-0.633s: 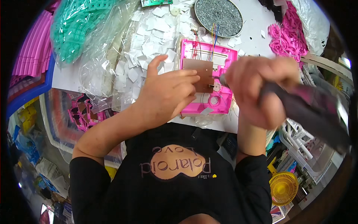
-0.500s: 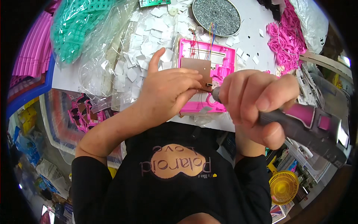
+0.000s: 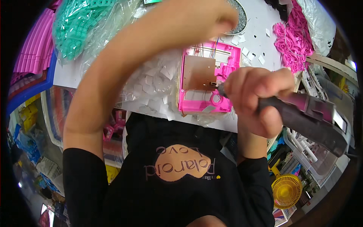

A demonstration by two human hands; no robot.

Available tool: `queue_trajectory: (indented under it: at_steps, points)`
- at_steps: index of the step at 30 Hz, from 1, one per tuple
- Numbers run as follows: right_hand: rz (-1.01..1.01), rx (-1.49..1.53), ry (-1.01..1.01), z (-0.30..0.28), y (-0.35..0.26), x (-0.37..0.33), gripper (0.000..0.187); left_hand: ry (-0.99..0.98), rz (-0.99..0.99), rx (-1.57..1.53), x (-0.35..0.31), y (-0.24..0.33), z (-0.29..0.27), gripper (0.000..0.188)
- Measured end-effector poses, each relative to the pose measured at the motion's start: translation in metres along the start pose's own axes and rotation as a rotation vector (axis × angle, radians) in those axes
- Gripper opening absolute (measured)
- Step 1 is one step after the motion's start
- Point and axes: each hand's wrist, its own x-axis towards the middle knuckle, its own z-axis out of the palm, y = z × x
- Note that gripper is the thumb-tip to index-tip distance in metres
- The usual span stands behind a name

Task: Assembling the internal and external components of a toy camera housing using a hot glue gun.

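Note:
My right hand [image 3: 261, 98] is wrapped round a black and purple electric screwdriver [image 3: 314, 119]. Its nose lies by the right edge of a brown circuit board [image 3: 198, 73], close to a small metal part there. That board sits inside a pink plastic housing [image 3: 185, 108] with thin coloured wires at its far end. My left hand [image 3: 211, 17] is stretched forward at the near left side of a round tray [image 3: 242, 17] full of small metal screws, covering much of it. Motion blurs its fingers, so their grip does not show.
White paper squares [image 3: 151, 81] lie scattered on the table under clear plastic. A bag of green parts [image 3: 75, 30] and stacked pink panels [image 3: 36, 41] are at the left. Pink loose pieces [image 3: 289, 47] are heaped at the far right. A yellow basket [image 3: 286, 191] is lower right.
My left hand has left the circuit board and swung forward to the screw tray. My right hand, with the screwdriver, has shifted slightly and stays beside the board.

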Motion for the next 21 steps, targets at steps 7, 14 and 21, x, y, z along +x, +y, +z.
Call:
queue_trajectory:
  at_steps: [7, 14, 21]
  points:
    - [0.110, -0.031, -0.002, 0.003, 0.010, -0.014, 0.026, -0.032, 0.022, 0.779, 0.081, -0.061, 0.046, 0.014]
    - [0.134, -0.152, 0.077, 0.021, 0.013, -0.010, 0.027, 0.113, 0.073, 0.830, 0.073, -0.061, 0.034, 0.015]
    - [0.061, -0.300, -0.093, 0.020, 0.019, -0.006, 0.024, 0.198, 0.018, 0.514, 0.055, -0.029, 0.009, 0.019]
